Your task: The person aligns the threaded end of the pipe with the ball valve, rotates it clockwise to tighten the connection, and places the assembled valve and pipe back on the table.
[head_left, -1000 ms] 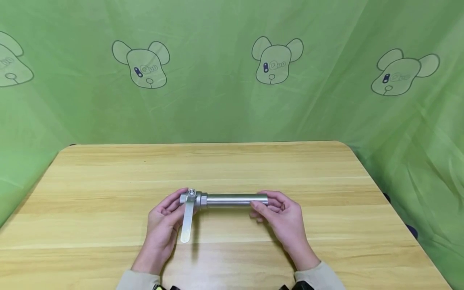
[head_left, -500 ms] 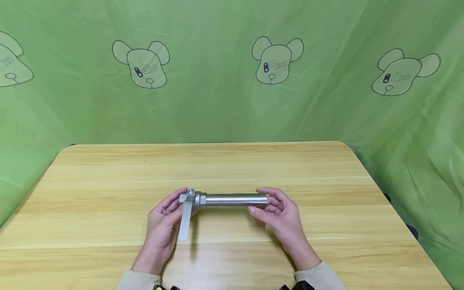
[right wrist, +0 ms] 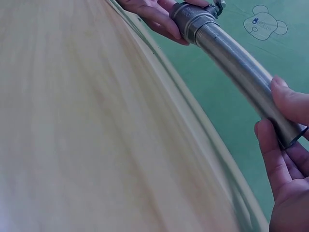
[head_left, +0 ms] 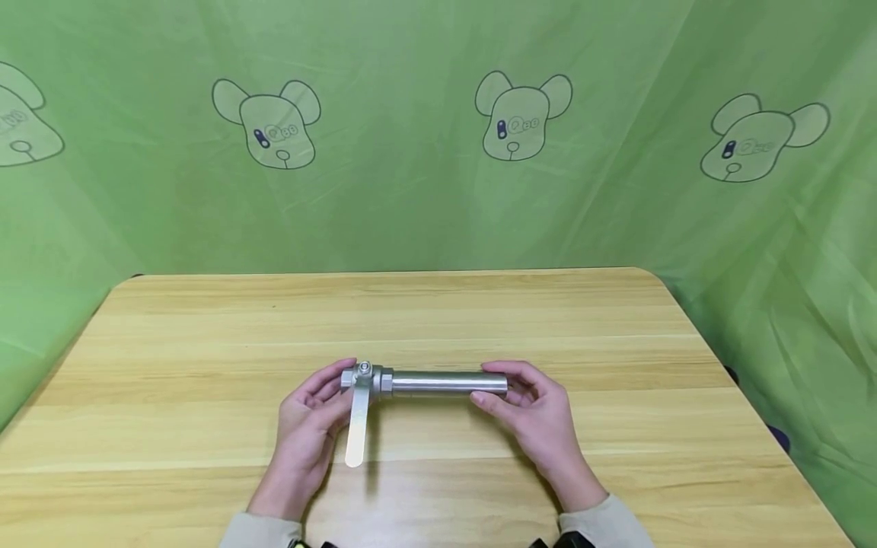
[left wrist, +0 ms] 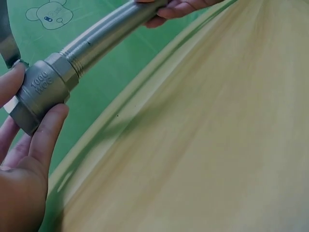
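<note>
A steel ball valve (head_left: 365,379) with a flat lever handle (head_left: 357,430) is joined to a straight metal pipe (head_left: 445,382). The two lie in one line, held above the table, and threads show at the joint in the left wrist view. My left hand (head_left: 304,430) grips the valve body (left wrist: 44,87), thumb on one side and fingers on the other. "1000 WOG" is cast on that body. The lever points toward me. At the pipe's free end my right hand (head_left: 537,418) holds the tube (right wrist: 241,67) between thumb and fingers; its other fingers are partly hidden behind the open end.
The wooden table (head_left: 438,320) has rounded far corners and casts back a shadow below the valve. Behind it and along both sides hangs a green curtain (head_left: 411,205) printed with bear heads. Pale sleeves (head_left: 263,529) and dark wrist straps show at the bottom edge.
My right thumb has slid from the pipe's top to its near lower side, with the index finger shifting slightly left. The valve and pipe sit a little lower; the lever tip has moved slightly.
</note>
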Demonstrator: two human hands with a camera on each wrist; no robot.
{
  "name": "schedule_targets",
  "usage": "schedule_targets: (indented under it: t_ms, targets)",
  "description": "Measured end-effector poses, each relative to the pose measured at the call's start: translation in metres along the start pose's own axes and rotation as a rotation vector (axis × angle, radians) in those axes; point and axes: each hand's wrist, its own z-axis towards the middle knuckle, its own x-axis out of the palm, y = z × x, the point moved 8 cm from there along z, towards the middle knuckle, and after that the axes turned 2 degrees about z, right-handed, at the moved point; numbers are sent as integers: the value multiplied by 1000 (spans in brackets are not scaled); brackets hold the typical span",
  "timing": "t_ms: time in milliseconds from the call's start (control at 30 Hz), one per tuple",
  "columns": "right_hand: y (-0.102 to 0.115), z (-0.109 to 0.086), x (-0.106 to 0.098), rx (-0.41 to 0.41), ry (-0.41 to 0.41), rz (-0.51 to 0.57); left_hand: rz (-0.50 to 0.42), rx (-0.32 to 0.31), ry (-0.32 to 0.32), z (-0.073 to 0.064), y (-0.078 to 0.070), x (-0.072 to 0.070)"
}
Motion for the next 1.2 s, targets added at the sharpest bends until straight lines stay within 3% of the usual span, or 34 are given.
schedule_targets:
  t_ms: [300, 833, 967, 1200]
  targets:
    - [-3, 1, -1, 60, -28, -27, 79, -3, 23, -1, -2, 3]
    - [-8, 1, -4, 123, -78, -24, 82, -12, 54, -1, 0, 6]
    - [-5, 0, -3, 84, -49, -30, 43, -2, 63, 0, 0, 5]
    - [7, -2, 2, -71, 43, 3, -56, 28, 104, 0, -3, 4]
